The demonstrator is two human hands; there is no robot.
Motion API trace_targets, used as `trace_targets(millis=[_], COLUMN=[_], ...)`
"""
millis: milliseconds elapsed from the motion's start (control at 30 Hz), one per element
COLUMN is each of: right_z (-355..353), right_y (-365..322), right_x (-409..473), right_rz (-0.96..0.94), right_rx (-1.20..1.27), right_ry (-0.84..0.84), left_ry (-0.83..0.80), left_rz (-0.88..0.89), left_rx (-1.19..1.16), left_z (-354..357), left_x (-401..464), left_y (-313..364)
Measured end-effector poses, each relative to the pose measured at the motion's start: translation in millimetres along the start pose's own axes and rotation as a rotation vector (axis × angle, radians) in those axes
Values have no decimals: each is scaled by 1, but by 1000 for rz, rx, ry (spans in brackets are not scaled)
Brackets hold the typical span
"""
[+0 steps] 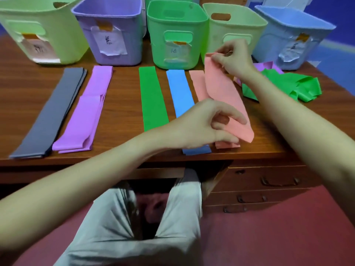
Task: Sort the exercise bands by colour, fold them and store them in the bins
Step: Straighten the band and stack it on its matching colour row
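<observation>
The wooden desk (123,89) carries a far row of five bins: a pale green bin (38,29) at far left, a purple bin (111,31), a green bin (176,33), a second pale green bin (230,25) and a blue bin (288,35) at far right. In front of them, bands lie flat in parallel strips running near to far: grey bands (51,114), purple bands (86,112), a green band (152,98), a blue band (180,93) and a flat pink band (197,83). Bare wood separates the purple and green strips. The near ends of the grey and blue strips reach close to the near desk edge. An unsorted heap of green and purple bands (284,85) lies at the right, near the blue bin. The held pink band (222,89) is raised above the flat pink strip. The right hand (234,56) pinches its far end between curled fingers; the left hand (207,123) pinches its near end between thumb and fingers.
</observation>
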State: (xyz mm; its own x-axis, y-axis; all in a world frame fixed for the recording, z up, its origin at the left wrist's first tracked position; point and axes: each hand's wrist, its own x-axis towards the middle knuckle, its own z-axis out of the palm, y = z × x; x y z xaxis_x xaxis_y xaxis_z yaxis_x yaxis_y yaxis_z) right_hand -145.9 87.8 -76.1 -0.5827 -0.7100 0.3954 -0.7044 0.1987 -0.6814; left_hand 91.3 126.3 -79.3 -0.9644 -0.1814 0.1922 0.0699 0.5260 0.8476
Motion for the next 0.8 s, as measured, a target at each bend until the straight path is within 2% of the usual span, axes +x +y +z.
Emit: trace_targets(millis=[67, 133, 300, 467, 800], right_z=[4, 7, 13, 20, 29], right_y=[-1, -1, 5, 4, 7], right_x=[5, 7, 12, 19, 23], right_rz=[-8, -25, -90, -126, -155], right_rx=[-70, -155, -265, -264, -252], right_ry=[-19, -37, -112, -107, -101], left_ry=[48, 113, 271, 194, 30], left_rz=[88, 170, 195, 206, 128], left_rx=[29, 156, 372, 349, 467], left_z=[2, 3, 2, 1, 7], left_x=[0, -2, -3, 0, 7], left_y=[2, 0, -12, -15, -25])
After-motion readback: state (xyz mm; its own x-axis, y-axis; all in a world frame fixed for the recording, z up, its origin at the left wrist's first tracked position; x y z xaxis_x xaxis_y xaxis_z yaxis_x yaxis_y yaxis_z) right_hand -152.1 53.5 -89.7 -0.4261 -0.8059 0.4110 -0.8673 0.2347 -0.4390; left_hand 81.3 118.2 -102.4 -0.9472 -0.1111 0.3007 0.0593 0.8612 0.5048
